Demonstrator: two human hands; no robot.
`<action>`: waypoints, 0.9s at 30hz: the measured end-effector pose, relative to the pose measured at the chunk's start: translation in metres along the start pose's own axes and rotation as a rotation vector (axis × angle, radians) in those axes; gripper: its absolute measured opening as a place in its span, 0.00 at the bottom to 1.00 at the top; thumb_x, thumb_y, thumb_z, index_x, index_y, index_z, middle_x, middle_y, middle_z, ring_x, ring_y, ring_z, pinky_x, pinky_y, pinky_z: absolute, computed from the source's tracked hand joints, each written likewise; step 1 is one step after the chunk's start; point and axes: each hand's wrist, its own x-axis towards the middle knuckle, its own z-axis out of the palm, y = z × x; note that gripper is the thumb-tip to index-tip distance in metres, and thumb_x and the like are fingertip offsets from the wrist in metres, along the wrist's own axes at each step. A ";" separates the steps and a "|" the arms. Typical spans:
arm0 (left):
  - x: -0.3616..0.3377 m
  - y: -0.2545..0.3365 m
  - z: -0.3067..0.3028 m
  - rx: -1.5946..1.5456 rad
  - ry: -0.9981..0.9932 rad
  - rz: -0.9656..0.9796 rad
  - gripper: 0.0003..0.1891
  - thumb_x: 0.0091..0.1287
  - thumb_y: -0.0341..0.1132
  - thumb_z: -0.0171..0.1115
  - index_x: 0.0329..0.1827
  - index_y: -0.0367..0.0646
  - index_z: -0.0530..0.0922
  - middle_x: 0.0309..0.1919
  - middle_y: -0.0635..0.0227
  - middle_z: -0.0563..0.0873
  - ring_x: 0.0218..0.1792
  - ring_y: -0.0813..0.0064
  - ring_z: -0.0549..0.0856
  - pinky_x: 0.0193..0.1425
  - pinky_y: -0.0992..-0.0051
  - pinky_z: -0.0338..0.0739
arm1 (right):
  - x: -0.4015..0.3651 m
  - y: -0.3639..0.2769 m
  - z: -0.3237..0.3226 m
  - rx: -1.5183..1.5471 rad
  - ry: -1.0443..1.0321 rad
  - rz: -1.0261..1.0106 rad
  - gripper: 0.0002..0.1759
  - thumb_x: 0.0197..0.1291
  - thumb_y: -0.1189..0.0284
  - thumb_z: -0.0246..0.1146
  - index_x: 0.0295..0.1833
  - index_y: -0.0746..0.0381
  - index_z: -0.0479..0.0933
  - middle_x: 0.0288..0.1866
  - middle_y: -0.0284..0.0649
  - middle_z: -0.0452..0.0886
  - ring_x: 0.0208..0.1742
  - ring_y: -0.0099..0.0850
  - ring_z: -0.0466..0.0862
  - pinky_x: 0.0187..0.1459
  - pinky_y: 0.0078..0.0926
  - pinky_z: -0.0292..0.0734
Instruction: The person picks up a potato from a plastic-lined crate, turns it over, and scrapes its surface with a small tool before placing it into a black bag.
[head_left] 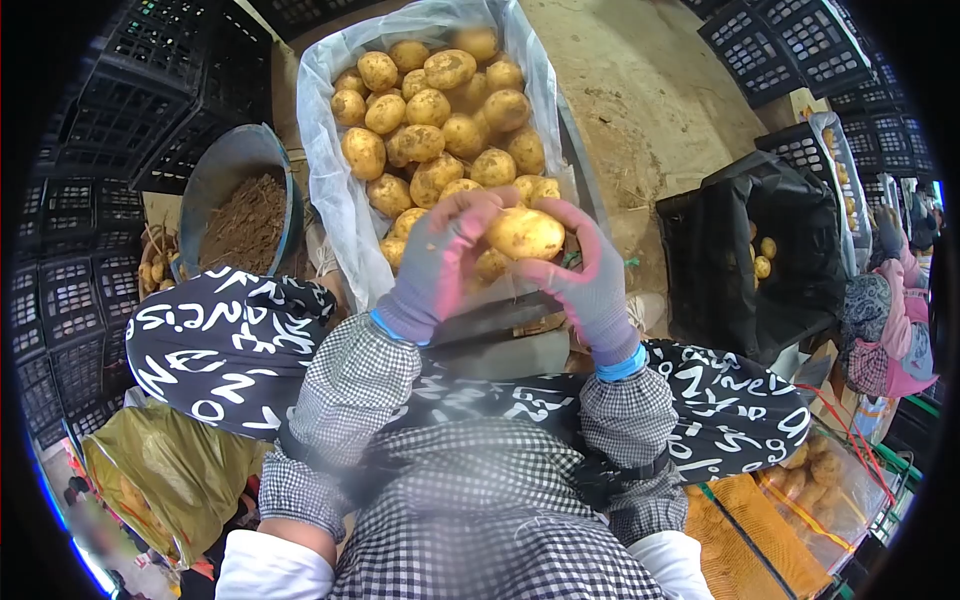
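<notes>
Both hands wear grey-and-pink gloves and are raised over a crate of potatoes lined with translucent plastic (318, 150). Between them is a yellow potato (527, 234) with a few dirt marks. My right hand (592, 275) grips it from the right, thumb below and fingers above. From the left, my left hand (437, 262) curls its fingers against the potato's left end. More soil-specked potatoes (425, 108) fill the crate beneath, and some are hidden by my gloves.
A blue bucket of soil (245, 225) stands left of the crate. On the right is a black bag (715, 250) with a few potatoes inside. Stacked black crates (150, 70) line the left side. Another person in pink (900, 290) is at far right.
</notes>
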 end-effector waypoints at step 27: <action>-0.003 -0.004 0.009 0.354 -0.077 -0.073 0.30 0.71 0.49 0.63 0.70 0.40 0.70 0.62 0.61 0.76 0.63 0.71 0.77 0.67 0.71 0.74 | -0.001 -0.008 -0.007 0.345 -0.050 0.262 0.30 0.71 0.59 0.59 0.70 0.67 0.67 0.56 0.40 0.80 0.50 0.24 0.83 0.41 0.21 0.85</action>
